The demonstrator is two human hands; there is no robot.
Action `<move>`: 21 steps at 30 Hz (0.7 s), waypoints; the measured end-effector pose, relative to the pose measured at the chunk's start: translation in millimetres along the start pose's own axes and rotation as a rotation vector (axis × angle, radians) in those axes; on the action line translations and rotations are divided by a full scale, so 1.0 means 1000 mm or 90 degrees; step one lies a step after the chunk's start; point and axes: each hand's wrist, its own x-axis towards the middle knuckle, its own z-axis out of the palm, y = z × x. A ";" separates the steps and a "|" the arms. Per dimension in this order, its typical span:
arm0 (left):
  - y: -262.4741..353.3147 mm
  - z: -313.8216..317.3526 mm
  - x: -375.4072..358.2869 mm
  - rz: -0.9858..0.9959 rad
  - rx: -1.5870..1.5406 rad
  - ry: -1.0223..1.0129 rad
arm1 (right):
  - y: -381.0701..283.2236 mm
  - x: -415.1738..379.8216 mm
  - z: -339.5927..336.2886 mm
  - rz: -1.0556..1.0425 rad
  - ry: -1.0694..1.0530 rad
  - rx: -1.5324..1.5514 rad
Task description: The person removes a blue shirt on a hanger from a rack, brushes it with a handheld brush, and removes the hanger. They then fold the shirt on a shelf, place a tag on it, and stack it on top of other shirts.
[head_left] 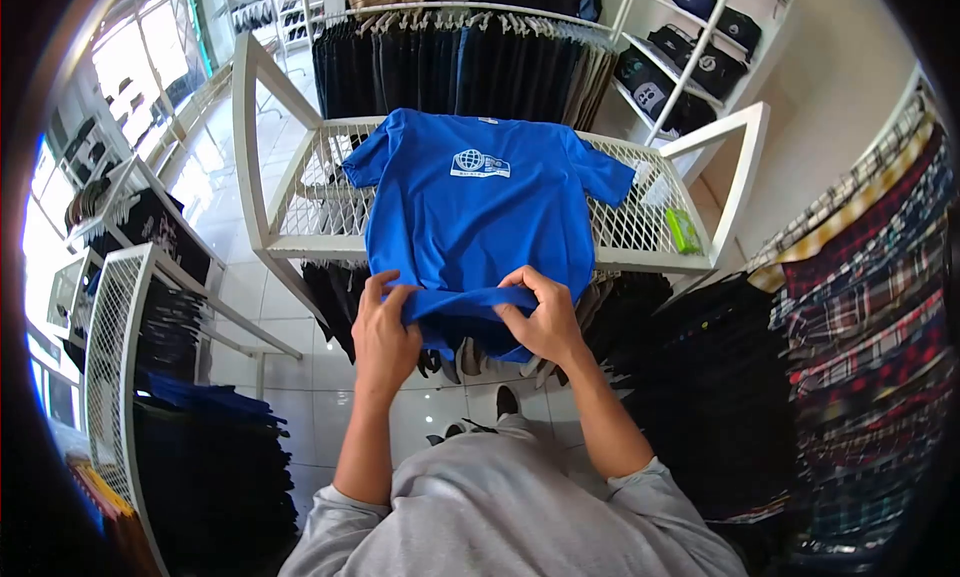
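A blue T-shirt (480, 222) with a white globe print on its chest lies front up, collar away from me, over a white mesh rack. Its hem hangs over the near edge of the rack. My left hand (385, 327) grips the hem at the left, fingers curled at the cloth. On the other side, my right hand (545, 317) pinches the hem between thumb and fingers. Between both hands the hem is lifted, and the dark inside of the shirt shows.
The white mesh rack (300, 212) has raised end frames. A green packet (683, 231) lies at its right end. Dark trousers (420, 67) hang behind it. Plaid shirts (870, 347) hang at my right, dark garments (205, 467) at my left. White shelves with folded items (690, 62) stand at back right.
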 end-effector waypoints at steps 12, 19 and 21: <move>-0.033 0.035 0.064 -0.069 -0.433 -0.080 | 0.034 0.033 -0.012 0.056 -0.103 -0.071; -0.019 -0.016 0.103 0.087 -0.080 -0.316 | 0.014 0.083 -0.048 0.079 -0.315 -0.100; -0.032 -0.011 0.112 0.133 0.094 -0.297 | 0.036 0.089 -0.047 0.075 -0.297 -0.159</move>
